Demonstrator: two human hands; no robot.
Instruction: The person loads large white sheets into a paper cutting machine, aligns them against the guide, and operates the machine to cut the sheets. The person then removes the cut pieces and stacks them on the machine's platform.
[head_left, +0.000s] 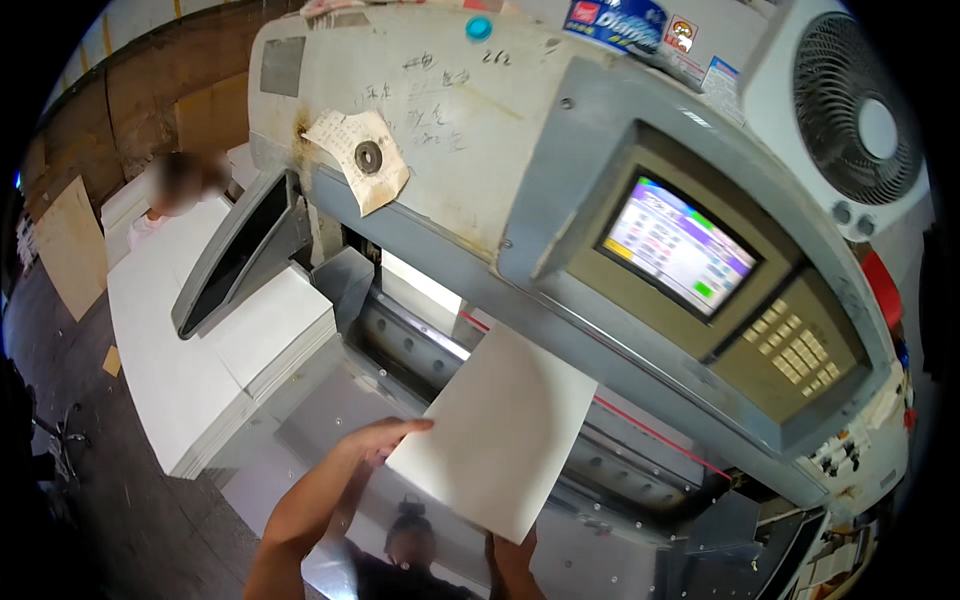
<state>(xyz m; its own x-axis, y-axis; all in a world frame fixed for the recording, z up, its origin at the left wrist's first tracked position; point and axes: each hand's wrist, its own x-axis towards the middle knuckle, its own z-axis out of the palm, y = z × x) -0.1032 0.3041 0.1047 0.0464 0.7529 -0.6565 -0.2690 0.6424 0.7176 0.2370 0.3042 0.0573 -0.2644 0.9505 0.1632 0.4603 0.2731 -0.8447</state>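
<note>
A rectangular piece of white paper, perhaps a stack, is held tilted over the metal table of a paper cutting machine. My left hand grips its left edge, thumb on top and fingers curled beneath. At the near corner, my right hand holds the paper from below; most of its fingers are hidden. The paper's far end reaches to the cutting slot, where a red light line runs on both sides of it. I cannot tell how many sheets there are.
The polished metal table lies under my hands. Large white paper stacks stand at left, with another person behind them. A lit screen and keypad face me. A fan and a ring-shaped weight sit above.
</note>
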